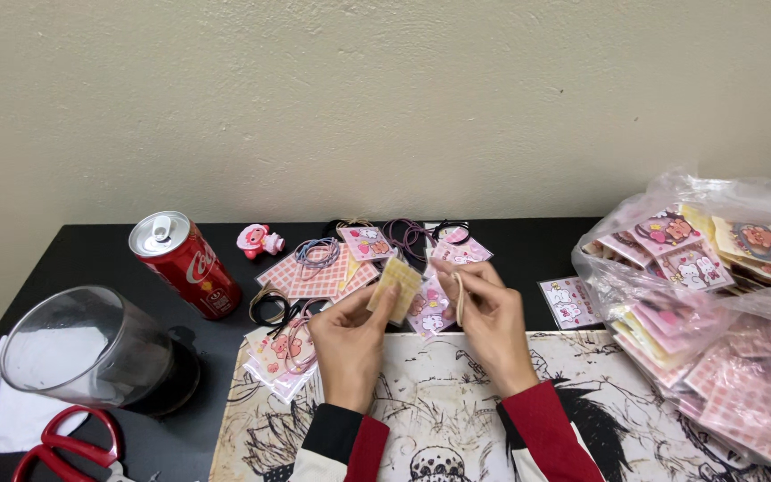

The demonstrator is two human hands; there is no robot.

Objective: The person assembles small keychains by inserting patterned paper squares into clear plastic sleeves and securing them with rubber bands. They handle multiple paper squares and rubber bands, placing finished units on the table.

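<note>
Left hand (pixel 350 335) sits near table centre, thumb and forefinger pinched shut on the lower edge of a small yellow checked card (pixel 394 284), which stands tilted at 1 o'clock from the hand. Right hand (pixel 491 317) lies just beside it at 3 o'clock, fingers curled closed around a pale hair tie (pixel 459 296) held as a loop between thumb and forefinger; tie and card are close but apart. Both hands hover over a black-and-white printed mat (pixel 457 402). At 12 o'clock from the hands, loose pink cards with hair ties (pixel 332 268) are spread on the black table (pixel 100 250). At 10 o'clock stands a red drink can (pixel 187 263), tilted in view; a pink toy figure (pixel 259 240) is near it. At 9 o'clock: clear plastic cup (pixel 82 348); red scissors (pixel 69 446) at 8 o'clock. At 3 o'clock, a clear bag of packed cards (pixel 716 312).
</note>
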